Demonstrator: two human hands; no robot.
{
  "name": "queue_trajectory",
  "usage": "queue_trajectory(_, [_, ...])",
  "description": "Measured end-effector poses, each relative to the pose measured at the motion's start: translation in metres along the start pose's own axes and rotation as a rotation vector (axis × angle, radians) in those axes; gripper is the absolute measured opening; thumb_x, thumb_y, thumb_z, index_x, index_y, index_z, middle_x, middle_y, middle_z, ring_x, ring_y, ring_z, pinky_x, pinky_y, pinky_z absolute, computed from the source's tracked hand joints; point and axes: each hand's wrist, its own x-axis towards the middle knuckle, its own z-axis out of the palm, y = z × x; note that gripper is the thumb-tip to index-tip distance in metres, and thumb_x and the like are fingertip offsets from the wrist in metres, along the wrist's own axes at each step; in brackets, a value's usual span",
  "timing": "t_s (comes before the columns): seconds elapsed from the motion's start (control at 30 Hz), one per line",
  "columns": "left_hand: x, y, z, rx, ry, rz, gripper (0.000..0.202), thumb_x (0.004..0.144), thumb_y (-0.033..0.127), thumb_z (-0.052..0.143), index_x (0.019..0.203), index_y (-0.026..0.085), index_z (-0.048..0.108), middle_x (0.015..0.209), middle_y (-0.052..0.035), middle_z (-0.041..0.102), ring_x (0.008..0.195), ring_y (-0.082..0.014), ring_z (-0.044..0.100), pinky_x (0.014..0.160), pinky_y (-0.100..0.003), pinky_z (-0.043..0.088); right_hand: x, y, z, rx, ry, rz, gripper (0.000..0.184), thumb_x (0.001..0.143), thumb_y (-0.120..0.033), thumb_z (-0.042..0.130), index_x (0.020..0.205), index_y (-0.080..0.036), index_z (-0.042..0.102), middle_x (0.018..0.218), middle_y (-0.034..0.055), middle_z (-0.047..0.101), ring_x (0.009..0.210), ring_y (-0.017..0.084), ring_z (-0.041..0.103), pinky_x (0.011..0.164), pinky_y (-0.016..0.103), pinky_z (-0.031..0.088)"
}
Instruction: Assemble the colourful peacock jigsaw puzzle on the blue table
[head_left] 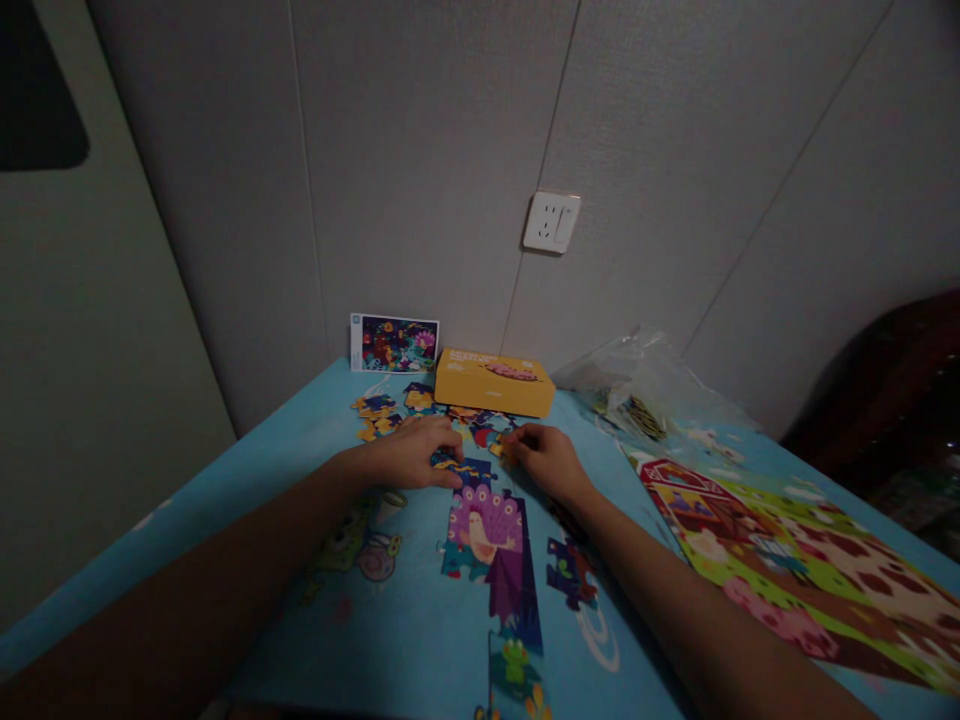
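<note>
My left hand (414,452) lies on the blue table (255,470), its fingers curled over a dark puzzle piece (448,463) at the top of a partly joined puzzle (491,535) showing a pink peacock. My right hand (546,455) rests just to the right, fingers pinched on a small orange piece (508,449). Several loose pieces (390,410) lie beyond my left hand. A detached dark piece (571,572) sits beside my right forearm.
An orange puzzle box (493,381) and a picture card (394,343) stand against the grey wall, under a white socket (551,221). A clear plastic bag (637,385) lies at the back right. A finished farm puzzle (787,560) covers the table's right side.
</note>
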Motion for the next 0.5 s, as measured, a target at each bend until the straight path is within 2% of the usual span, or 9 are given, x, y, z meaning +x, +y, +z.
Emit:
queue_trajectory(0.1, [-0.001, 0.001, -0.001, -0.001, -0.026, -0.007, 0.033, 0.078, 0.043, 0.064, 0.106, 0.025, 0.063, 0.107, -0.0045, 0.059, 0.104, -0.0242, 0.053, 0.091, -0.034, 0.037, 0.000, 0.001, 0.001, -0.002, 0.004, -0.007, 0.016, 0.073, -0.020, 0.051, 0.075, -0.016, 0.067, 0.075, 0.0040, 0.070, 0.068, 0.016, 0.063, 0.060, 0.023, 0.042])
queue_trajectory(0.23, [-0.003, 0.004, -0.006, 0.001, -0.070, -0.044, 0.042, 0.075, 0.040, 0.064, 0.112, 0.022, 0.059, 0.115, -0.0065, 0.058, 0.107, -0.0242, 0.052, 0.094, -0.034, 0.037, 0.000, 0.002, 0.001, 0.004, -0.012, 0.005, 0.016, 0.074, -0.021, 0.053, 0.076, -0.016, 0.067, 0.074, 0.0039, 0.070, 0.067, 0.016, 0.063, 0.059, 0.022, 0.041])
queue_trajectory(0.33, [-0.005, 0.008, -0.011, 0.013, -0.091, -0.091, 0.041, 0.072, 0.037, 0.064, 0.109, 0.020, 0.059, 0.112, -0.0067, 0.059, 0.104, -0.0234, 0.052, 0.093, -0.033, 0.037, 0.001, 0.003, 0.001, 0.018, -0.010, 0.009, 0.015, 0.074, -0.020, 0.053, 0.077, -0.016, 0.067, 0.075, 0.0037, 0.071, 0.068, 0.015, 0.063, 0.061, 0.022, 0.042])
queue_trajectory(0.5, [-0.006, 0.013, -0.015, 0.021, -0.094, -0.091, 0.036, 0.069, 0.030, 0.063, 0.102, 0.019, 0.060, 0.105, -0.0056, 0.059, 0.098, -0.0218, 0.053, 0.090, -0.032, 0.038, 0.001, 0.005, 0.002, 0.031, -0.013, -0.011, 0.015, 0.075, -0.020, 0.052, 0.076, -0.017, 0.066, 0.074, 0.0036, 0.071, 0.067, 0.015, 0.063, 0.061, 0.022, 0.042])
